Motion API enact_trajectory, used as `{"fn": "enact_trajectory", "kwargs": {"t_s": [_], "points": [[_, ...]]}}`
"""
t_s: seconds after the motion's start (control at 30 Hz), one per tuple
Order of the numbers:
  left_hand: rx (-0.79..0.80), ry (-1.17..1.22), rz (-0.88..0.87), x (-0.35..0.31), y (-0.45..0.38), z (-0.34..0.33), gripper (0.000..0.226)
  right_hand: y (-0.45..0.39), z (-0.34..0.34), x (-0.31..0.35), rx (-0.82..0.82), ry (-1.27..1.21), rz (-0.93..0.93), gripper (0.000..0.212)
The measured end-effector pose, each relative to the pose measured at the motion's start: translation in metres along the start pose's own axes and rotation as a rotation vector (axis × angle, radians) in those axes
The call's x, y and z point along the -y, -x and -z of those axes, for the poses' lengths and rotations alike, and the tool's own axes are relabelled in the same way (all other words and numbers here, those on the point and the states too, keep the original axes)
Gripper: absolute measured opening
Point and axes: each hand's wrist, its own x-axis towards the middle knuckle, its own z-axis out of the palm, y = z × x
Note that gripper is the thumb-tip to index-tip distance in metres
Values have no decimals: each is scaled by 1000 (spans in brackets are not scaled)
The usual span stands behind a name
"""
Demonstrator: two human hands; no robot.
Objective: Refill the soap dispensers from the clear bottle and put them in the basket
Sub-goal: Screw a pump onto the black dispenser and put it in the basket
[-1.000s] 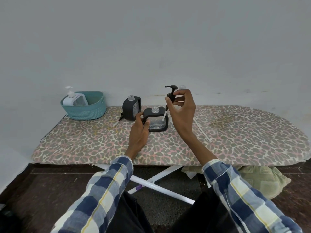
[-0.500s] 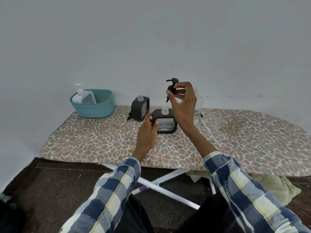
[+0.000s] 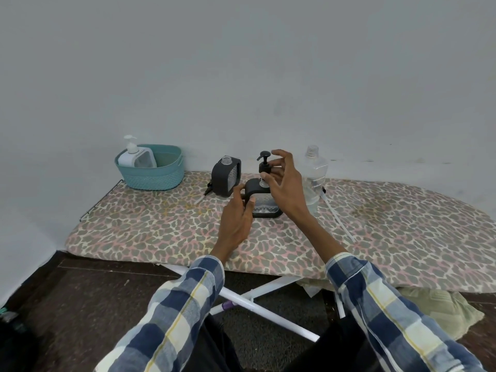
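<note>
Lowered since before, the pump head (image 3: pixel 264 165) sits on the black dispenser (image 3: pixel 264 201). Right hand (image 3: pixel 284 183) pinches it; left hand (image 3: pixel 237 218) grips the dispenser's left edge

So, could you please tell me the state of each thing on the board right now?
Front dispenser: neck open, left hand steadies it.
Black pump: right hand pinches it above that neck.
Back dispenser: upright, no pump.
Clear bottle: upright, uncapped.
White dispenser: pump on, inside basket.
</note>
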Motion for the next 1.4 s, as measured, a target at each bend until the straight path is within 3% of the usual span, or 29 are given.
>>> {"fn": "enact_trajectory", "kwargs": {"t_s": [0.13,0.3,0.47,0.67,0.87,1.0,1.2,1.4], "points": [[-2,19,-12,0,0,1,38,7,-5,-16,13,214,114,35],[-5,2,-16,-2,-1,2,39,3,-4,-17,-74,155,30,19],[-4,-25,-16,-2,-1,1,39,-3,-1,-16,-39,160,-44,22],[6,-21,11,-1,0,1,43,-5,2,-11,10,150,-118,41],[2,-37,-2,0,0,1,44,-2,12,-13,170,201,-46,28],[-1,-50,-7,-1,0,1,46,-3,13,-13,118,146,-104,21],[-5,-40,-15,-2,1,-1,46,4,6,-14,110,220,-38,38],[-14,-51,-30,1,-1,-1,45,1,8,-18,62,208,-65,22]]}}
